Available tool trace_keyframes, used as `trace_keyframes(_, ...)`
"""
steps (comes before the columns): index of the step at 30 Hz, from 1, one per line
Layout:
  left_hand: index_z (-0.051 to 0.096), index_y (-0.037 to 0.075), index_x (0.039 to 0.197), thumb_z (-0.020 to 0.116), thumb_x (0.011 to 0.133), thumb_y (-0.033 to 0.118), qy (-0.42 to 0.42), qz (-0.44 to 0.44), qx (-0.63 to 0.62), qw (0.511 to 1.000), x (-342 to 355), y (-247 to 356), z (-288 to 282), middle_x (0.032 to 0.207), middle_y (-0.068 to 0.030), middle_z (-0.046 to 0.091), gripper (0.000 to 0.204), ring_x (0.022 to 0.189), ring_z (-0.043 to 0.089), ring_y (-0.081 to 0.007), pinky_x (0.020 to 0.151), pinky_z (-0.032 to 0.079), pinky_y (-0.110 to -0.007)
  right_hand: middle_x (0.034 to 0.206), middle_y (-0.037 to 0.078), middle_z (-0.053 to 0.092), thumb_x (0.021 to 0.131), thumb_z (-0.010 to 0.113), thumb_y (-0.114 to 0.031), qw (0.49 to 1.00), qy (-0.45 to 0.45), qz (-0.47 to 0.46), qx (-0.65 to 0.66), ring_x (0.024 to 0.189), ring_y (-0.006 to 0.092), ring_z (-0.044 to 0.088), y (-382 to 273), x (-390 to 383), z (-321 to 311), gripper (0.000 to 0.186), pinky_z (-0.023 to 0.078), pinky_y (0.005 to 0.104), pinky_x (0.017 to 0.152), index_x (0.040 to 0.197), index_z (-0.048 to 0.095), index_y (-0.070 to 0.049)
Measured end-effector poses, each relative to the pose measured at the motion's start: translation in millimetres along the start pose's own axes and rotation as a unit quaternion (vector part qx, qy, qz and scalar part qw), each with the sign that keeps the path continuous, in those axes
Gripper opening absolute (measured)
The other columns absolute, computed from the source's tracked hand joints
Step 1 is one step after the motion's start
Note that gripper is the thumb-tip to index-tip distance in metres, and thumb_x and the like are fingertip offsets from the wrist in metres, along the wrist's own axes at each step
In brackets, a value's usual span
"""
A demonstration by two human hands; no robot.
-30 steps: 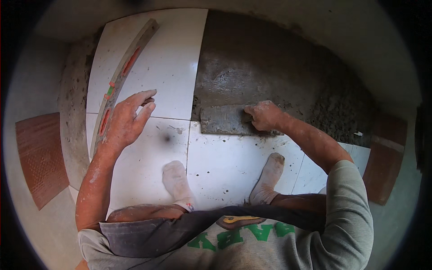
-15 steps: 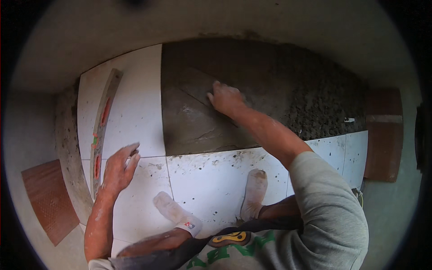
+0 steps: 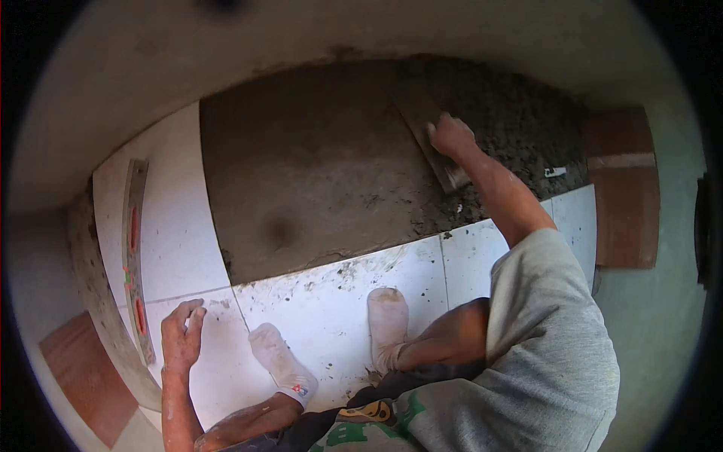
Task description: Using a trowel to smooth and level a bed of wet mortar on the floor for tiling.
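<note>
Along the far wall [image 3: 263, 34], dark mortar [image 3: 301, 177] covered the floor, smooth at left, coarse and lumpy at right. Where these two parts met lay the trowel [image 3: 419, 124], its long flat blade on the mortar and set aslant, the far end toward the wall, the near end toward the front tiles [image 3: 339, 301]. The right hand [image 3: 453, 137] had its grip closed on the trowel about midway along the blade; the handle was hidden under the fingers. The left hand [image 3: 182, 337] was over the tiles, well apart from the trowel, its grip half open, the fingers loosely curled, with nothing to be seen in it.

Surroundings: near the left hand lay the level [image 3: 136, 260], long and narrow with reddish windows, beside a rough ledge [image 3: 81, 226]. Right of the trowel, a white scrap [image 3: 554, 172] rested in the lumpy mortar. Crumbs [image 3: 349, 270] of mortar littered the tiles along the near edge of the bed. The left foot [image 3: 277, 354] and right foot [image 3: 388, 320], in pale, soiled socks, stood close to that edge. Of two brown panels, the right panel [image 3: 625, 207], crossed by a pale band, showed just past the mortar's end; the left panel [image 3: 90, 377] showed beyond the ledge.
</note>
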State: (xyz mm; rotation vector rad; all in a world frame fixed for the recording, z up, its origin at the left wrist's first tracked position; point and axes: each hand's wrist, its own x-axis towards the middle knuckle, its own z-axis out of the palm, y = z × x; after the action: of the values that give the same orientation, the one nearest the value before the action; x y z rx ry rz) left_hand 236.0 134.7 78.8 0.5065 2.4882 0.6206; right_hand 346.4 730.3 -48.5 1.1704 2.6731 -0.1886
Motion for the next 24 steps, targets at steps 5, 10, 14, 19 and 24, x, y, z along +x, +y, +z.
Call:
trace_keyframes(5,0.062,0.002,0.112,0.056,0.091,0.022,-0.155,-0.026,0.161,0.974,88,66,-4,0.105,-0.0222,0.065,0.03,0.101,0.062,-0.0386,0.088,0.049,-0.039,0.116,0.028,0.06,0.091,0.052,-0.042,0.995,-0.063,0.074,-0.021,0.111,0.0397,0.057,60,-93,-31,0.053,0.046,0.0462,0.095,0.116,0.057,0.004)
trace_keyframes(10,0.056,0.005,0.123,0.055,0.091,0.016,0.003,0.277,0.103,0.955,131,85,35,0.12,-0.0206,0.059,0.034,0.115,0.054,-0.0377,0.103,0.039,-0.041,0.116,0.027,0.06,0.09,0.052,-0.046,0.979,-0.072,0.192,0.022,0.112,0.04,0.056,82,-170,-38,0.057,0.045,0.0465,0.095,0.116,0.056,0.005)
trace_keyframes(14,0.056,0.006,0.125,0.056,0.091,0.016,-0.076,0.248,0.078,0.963,142,87,57,0.124,-0.0189,0.058,0.036,0.118,0.052,-0.0374,0.107,0.034,-0.044,0.117,0.027,0.06,0.09,0.051,-0.048,0.975,-0.061,0.215,0.023,0.113,0.0398,0.056,100,-168,-8,0.059,0.045,0.047,0.096,0.117,0.056,0.005)
trace_keyframes(19,0.058,0.005,0.122,0.057,0.091,0.018,-0.078,0.258,0.091,0.959,131,69,43,0.122,-0.0185,0.059,0.034,0.116,0.053,-0.0366,0.102,0.04,-0.043,0.118,0.025,0.061,0.09,0.054,-0.043,0.976,-0.057,0.208,0.041,0.114,0.0378,0.056,70,-105,-21,0.053,0.046,0.0462,0.095,0.114,0.061,0.004)
trace_keyframes(24,0.058,0.003,0.121,0.057,0.091,0.018,-0.04,0.187,0.07,0.979,107,37,20,0.122,-0.0194,0.059,0.034,0.115,0.055,-0.0363,0.099,0.042,-0.042,0.121,0.024,0.06,0.09,0.054,-0.042,0.977,-0.036,0.205,0.038,0.116,0.0373,0.056,66,-86,-14,0.052,0.045,0.0449,0.097,0.114,0.061,0.003)
